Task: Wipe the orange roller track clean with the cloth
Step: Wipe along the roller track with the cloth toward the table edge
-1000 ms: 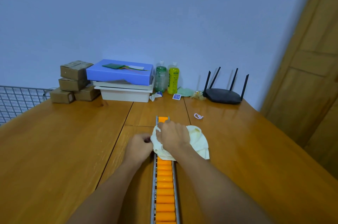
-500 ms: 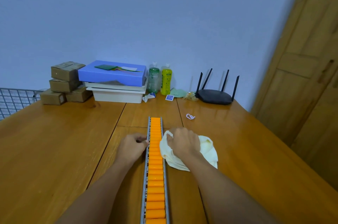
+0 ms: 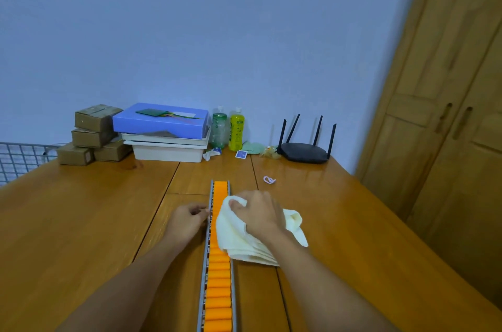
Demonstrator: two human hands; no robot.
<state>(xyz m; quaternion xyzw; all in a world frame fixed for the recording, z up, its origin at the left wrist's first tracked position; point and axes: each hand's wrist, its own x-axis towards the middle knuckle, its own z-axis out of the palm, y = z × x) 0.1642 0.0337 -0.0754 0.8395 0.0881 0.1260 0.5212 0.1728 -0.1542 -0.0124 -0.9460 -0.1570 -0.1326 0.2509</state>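
The right hand (image 3: 259, 216) lies palm down on the cloth (image 3: 244, 239), fingers curled and bunching its top edge, thumb tucked into the fold, so the grip is closed on the cloth; the wrist is bent slightly inward and the forearm runs back to the lower right edge of the view; under the grip the cloth covers the right half of the track (image 3: 218, 272) and spills off to the right onto the table (image 3: 81, 223), a loose corner trailing behind the knuckles; the left hand (image 3: 187, 223) sits just left of the grip, across the track, fingers curled with the tips pressed against the track's grey left rail, thumb and forefinger close together; whether they pinch the rail or only brace it, I cannot tell; its forearm comes in from the lower left; the track runs straight away from the person, orange rollers bare below the grip down to the bottom edge, and a short bare stretch beyond it to the far end; well beyond the grip, by the wall, stand a router (image 3: 304, 151), two bottles (image 3: 236, 129) and a blue box (image 3: 160, 121) on white trays
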